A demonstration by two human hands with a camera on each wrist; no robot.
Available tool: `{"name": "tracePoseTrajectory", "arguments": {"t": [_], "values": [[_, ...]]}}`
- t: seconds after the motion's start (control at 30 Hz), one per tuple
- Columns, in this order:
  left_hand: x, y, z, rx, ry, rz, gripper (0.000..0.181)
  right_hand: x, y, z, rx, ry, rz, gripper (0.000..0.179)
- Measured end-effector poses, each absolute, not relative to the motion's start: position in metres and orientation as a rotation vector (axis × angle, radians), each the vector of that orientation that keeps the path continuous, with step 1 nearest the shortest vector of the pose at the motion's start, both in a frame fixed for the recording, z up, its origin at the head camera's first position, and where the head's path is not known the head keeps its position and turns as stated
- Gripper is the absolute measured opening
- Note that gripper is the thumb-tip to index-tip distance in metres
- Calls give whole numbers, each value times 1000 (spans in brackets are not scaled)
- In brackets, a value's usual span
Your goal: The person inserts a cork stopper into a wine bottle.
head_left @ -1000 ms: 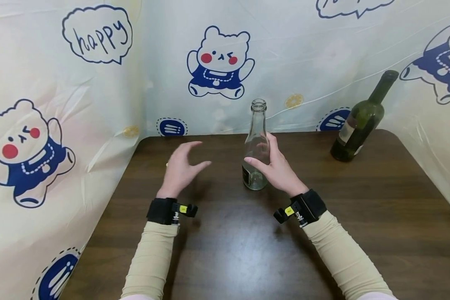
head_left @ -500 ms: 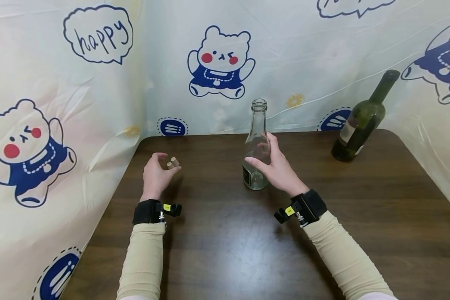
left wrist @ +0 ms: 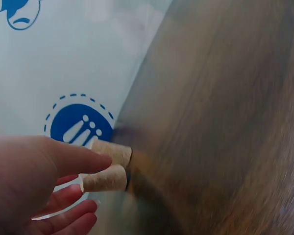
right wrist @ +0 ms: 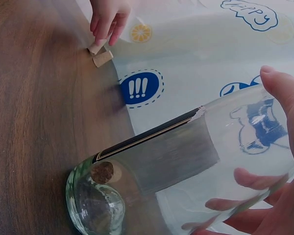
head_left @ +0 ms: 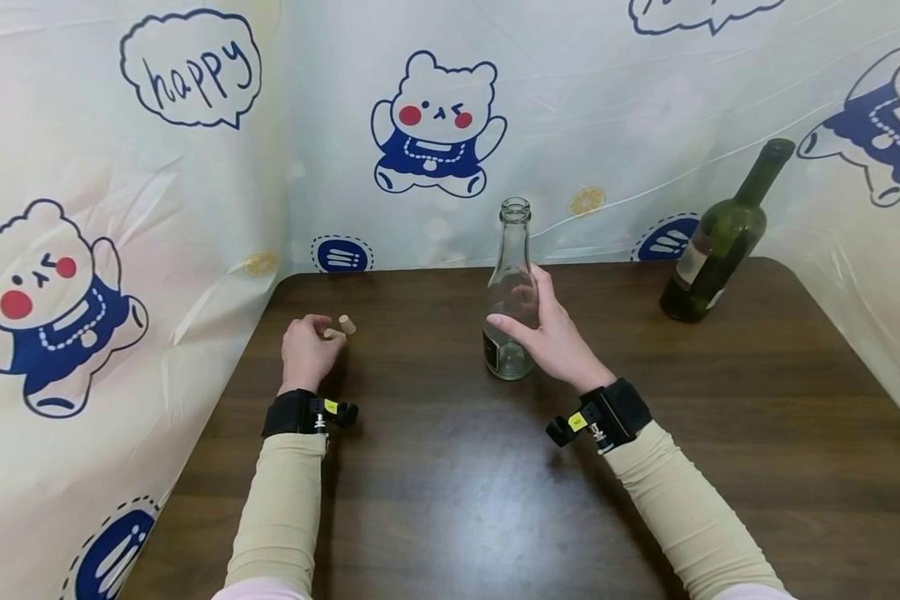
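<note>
Two corks stand on the tabletop at the left, seen in the head view. My left hand [head_left: 307,353] has its thumb and fingers around the nearer cork [left wrist: 105,179], pinching it. Just beyond stands the other cork [head_left: 347,324], close beside the first. A clear glass bottle [head_left: 512,283] stands upright near the middle of the table, a dark label on its left side. Around its body my right hand [head_left: 562,340] curls thumb and fingers, holding it. In the right wrist view another cork [right wrist: 103,172] shows through the glass near the base, apparently inside the bottle.
A green wine bottle [head_left: 720,237] stands at the back right of the brown wooden table [head_left: 450,500]. A printed sheet [head_left: 322,125] with bear drawings hangs behind the table and along its sides.
My left hand has moved left, uncovering the two corks, then its fingers have come down and closed on the nearer one. The right hand and glass bottle have stayed in place.
</note>
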State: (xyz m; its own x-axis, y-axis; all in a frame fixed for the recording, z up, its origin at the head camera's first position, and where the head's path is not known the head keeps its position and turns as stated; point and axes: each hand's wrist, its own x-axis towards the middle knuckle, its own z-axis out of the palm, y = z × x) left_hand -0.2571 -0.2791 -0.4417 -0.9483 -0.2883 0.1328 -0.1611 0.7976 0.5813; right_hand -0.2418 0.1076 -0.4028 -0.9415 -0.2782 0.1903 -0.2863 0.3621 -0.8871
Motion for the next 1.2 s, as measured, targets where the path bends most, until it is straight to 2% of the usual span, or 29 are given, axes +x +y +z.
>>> {"name": "tracePoseTrajectory", "arguments": {"t": [0.53, 0.7, 1.0, 1.2], "values": [[-263, -290, -455, 425, -2843, -857, 33, -243, 108, -402, 534, -2582, 1692, 89], [-257, -292, -453, 405, -2808, -843, 40, -243, 109, -404, 527, -2590, 1690, 88], [-250, -287, -423, 315, -2668, -793, 41, -242, 110, -404, 537, -2575, 1694, 87], [-256, -262, -392, 170, -2576, -846, 38, -242, 110, -403, 538, -2568, 1702, 87]]}}
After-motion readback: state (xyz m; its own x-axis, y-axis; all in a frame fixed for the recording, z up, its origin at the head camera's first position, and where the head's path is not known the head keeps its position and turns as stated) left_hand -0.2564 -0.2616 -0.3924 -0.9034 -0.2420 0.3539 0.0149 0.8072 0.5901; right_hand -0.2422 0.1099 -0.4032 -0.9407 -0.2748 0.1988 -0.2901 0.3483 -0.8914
